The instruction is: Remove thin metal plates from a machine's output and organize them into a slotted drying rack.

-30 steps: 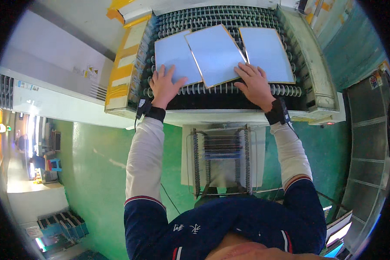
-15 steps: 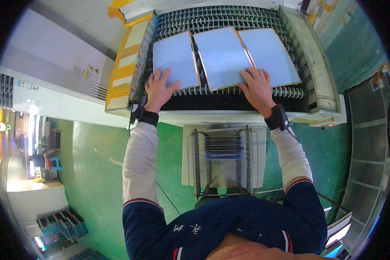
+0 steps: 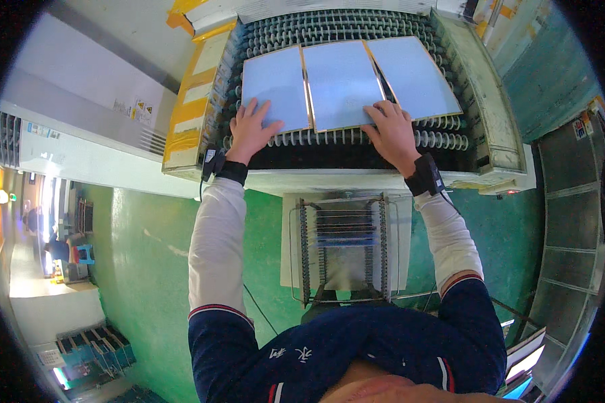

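Three pale blue rectangular panels with thin copper-coloured edges lie side by side on a bed of grey rollers (image 3: 343, 24). On the near left corner of the left panel (image 3: 273, 84) rests my left hand (image 3: 250, 132), open with its fingers spread. My right hand (image 3: 391, 131) is open too, its fingertips on the near right part of the middle panel (image 3: 343, 80). The right panel (image 3: 417, 74) lies tilted, with a narrow wedge-shaped gap between it and the middle one. Left and middle panels almost touch along their long edges. Both wrists wear black bands with small devices.
Yellow-taped side wall (image 3: 193, 101) and a pale right side wall (image 3: 487, 101) bound the rollers. Below the machine's front edge stands a slotted metal rack (image 3: 346, 248) holding several thin boards. Grey metal shelving (image 3: 571, 208) is at the right, on green floor (image 3: 148, 269).
The panels have shifted slightly away from me along the rollers. The left and middle panels now sit closer and straighter together. My right hand has moved a little left.
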Demonstrator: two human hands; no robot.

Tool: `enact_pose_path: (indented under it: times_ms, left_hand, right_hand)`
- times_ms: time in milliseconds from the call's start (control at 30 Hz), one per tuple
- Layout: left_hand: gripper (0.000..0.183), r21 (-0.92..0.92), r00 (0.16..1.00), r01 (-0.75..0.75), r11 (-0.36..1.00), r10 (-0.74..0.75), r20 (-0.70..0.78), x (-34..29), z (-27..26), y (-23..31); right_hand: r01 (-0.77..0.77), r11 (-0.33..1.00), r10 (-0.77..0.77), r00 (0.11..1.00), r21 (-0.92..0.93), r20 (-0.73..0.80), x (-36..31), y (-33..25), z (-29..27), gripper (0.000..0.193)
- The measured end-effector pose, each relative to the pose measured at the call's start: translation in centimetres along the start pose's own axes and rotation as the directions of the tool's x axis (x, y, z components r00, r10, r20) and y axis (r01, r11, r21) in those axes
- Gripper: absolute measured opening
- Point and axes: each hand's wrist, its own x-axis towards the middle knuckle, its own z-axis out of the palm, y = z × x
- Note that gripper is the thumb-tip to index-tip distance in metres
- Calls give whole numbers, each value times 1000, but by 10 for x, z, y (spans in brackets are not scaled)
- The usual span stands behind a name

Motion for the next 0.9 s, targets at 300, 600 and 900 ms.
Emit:
enact_pose_path:
  times_ms: [300,600,900]
  left_hand:
    - [69,-21,1000,13,1000,-13,-5,9,-1,15]
    - [68,-87,981,-180,980,172,-92,30,21,85]
    - [65,-137,972,-228,964,217,-91,60,32,74]
  right_hand:
    - [-109,962,84,991,-251,-109,7,89,-9,40]
    - [-206,930,211,977,-305,-17,15,72,-9,50]
    - [-227,912,245,969,-341,9,-17,49,-37,58]
